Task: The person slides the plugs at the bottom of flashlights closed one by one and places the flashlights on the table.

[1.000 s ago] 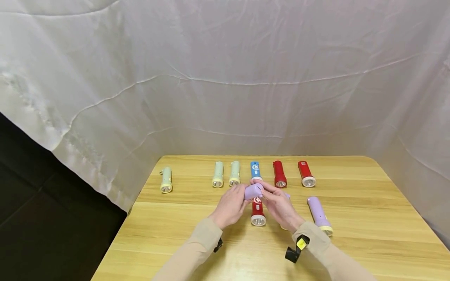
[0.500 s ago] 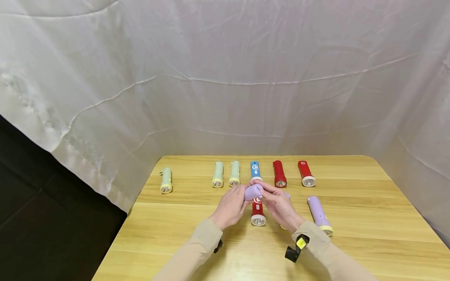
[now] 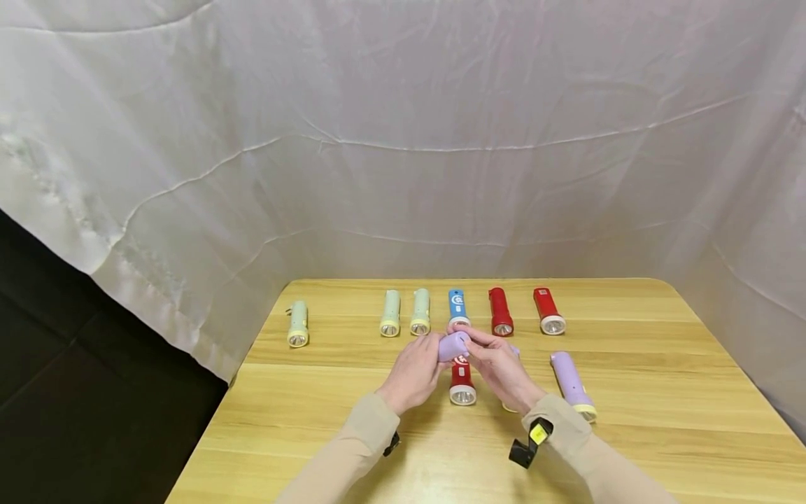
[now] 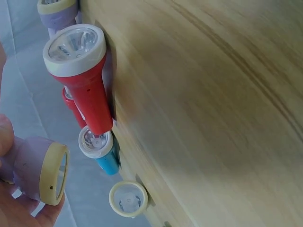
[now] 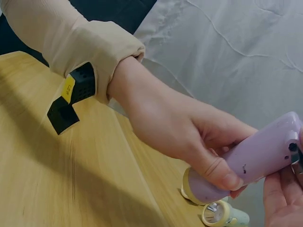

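Between my hands, above the middle of the table, is a purple flashlight (image 3: 450, 347) with a pale yellow head ring. My left hand (image 3: 412, 371) is wrapped around its body, thumb near the head in the right wrist view. Thumb and fingers of my right hand (image 3: 500, 371) pinch its tail end, where a dark opening and a small metal piece (image 5: 297, 166) show. Under the hands lies a red flashlight (image 3: 462, 381) with a white head. A second purple flashlight (image 3: 515, 350) is mostly hidden behind my right hand.
Along the back of the wooden table (image 3: 302, 448) lie pale green flashlights (image 3: 391, 311), a blue one (image 3: 457, 306) and red ones (image 3: 499, 311). One green flashlight (image 3: 298, 323) lies apart at left. Another purple flashlight (image 3: 571, 386) lies right of my hands. Grey-white cloth (image 3: 403, 196) hangs behind.
Both hands stay in nearly the same place. The held flashlight shifts very slightly, its tail end dipping a little.
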`<state>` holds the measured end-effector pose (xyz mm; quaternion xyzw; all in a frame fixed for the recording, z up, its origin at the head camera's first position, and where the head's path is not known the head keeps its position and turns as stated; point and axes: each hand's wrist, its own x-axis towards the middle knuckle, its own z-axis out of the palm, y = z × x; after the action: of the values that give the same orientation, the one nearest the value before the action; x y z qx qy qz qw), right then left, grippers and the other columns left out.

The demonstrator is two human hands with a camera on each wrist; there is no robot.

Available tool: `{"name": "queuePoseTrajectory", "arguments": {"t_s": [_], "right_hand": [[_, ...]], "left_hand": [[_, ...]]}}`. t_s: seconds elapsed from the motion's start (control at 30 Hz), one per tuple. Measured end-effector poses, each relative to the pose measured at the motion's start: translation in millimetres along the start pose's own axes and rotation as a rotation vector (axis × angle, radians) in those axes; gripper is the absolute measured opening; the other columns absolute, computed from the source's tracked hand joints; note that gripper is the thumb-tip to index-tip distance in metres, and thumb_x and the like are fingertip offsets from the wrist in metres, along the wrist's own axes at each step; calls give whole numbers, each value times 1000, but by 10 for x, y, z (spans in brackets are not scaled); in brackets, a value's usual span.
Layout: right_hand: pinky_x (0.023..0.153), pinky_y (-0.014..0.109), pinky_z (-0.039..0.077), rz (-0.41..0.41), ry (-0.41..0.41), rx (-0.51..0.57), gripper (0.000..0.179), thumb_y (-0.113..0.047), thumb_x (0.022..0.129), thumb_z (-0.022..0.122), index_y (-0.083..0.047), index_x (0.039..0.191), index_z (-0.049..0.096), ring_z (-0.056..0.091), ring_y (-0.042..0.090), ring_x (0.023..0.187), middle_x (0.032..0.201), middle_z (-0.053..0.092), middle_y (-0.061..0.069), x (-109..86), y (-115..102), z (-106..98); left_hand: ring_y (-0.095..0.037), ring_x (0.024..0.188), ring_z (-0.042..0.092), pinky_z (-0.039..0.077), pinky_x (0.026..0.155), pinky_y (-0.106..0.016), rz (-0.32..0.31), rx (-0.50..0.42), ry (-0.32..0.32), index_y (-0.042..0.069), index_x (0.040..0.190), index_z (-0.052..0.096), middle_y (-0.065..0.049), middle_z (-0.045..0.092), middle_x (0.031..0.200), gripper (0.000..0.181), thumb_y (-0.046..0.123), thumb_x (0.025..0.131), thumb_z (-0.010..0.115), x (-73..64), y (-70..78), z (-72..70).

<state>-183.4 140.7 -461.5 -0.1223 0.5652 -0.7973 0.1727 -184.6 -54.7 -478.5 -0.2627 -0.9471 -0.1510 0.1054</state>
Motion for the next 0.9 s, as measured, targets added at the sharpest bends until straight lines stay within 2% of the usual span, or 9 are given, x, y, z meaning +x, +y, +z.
{"name": "queuePoseTrajectory", "arguments": {"t_s": [0.3,0.47,0.57,0.8,0.9], "right_hand": [[104,17,48,71,38,10,40,-11,101,57,-7,141,59,58,3,121,129,70,-9,8,-68,-4],[104,18,49,99,59,26,45,-9,101,56,0,144,51,57,6,122,135,67,-4,6,-93,-5],[103,18,50,112,66,48,48,-7,100,56,4,146,46,57,7,122,132,69,-3,5,-99,-3],[102,19,49,113,76,61,40,-6,100,56,0,139,58,57,7,117,124,70,-6,-3,-111,2],[102,19,50,120,84,65,42,-8,100,59,1,141,55,58,6,117,123,71,-7,3,-107,6]], "left_hand": [[-20,120,61,50,110,-39,4,32,2,10,135,47,-4,65,129,43,31,100,60,8,-4,16],[-20,119,61,50,109,-38,5,44,-7,9,136,47,-4,64,129,43,30,101,60,8,8,6],[-19,118,61,51,108,-37,6,46,-8,9,135,48,-4,65,127,42,30,101,60,6,12,2],[-18,115,61,52,104,-34,16,67,-6,10,134,49,-3,65,125,41,31,101,60,8,-1,19],[-18,116,61,52,106,-35,16,53,-15,10,134,49,-3,65,126,42,31,100,61,4,-2,7]]}}
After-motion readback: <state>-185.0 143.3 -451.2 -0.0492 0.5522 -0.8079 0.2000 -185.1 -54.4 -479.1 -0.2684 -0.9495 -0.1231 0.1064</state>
